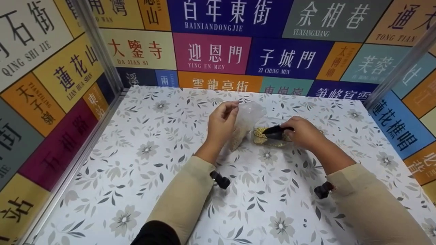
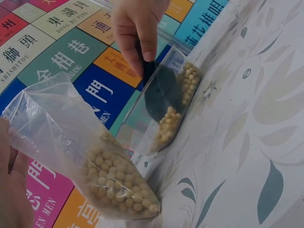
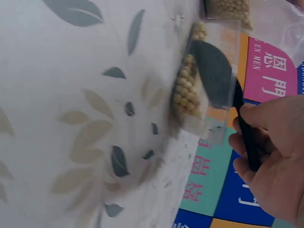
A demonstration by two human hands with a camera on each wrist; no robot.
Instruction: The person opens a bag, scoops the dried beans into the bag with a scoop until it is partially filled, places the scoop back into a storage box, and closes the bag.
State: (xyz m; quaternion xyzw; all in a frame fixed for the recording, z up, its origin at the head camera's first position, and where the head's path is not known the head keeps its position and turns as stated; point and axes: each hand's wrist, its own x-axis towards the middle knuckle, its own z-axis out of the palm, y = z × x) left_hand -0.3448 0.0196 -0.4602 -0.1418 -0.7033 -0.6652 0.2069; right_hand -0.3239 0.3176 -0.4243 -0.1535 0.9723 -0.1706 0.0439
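My left hand (image 1: 221,122) pinches the top of a clear plastic bag (image 2: 52,114) whose lower part holds many soybeans (image 2: 118,185). The bag stands on the table just left of a clear rectangular box (image 1: 269,143). My right hand (image 3: 275,152) grips the handle of a black spoon (image 3: 213,73). The spoon's wide bowl is down inside the box, among more soybeans (image 3: 186,90) that cover its bottom. In the left wrist view only the edge of my left hand shows, and its fingertips are out of frame.
The box and bag rest on a table (image 1: 136,177) covered with a white floral sheet. Upright panels with street-name signs (image 1: 211,54) enclose its back and sides. Black wrist devices (image 1: 221,180) sit on both sleeves.
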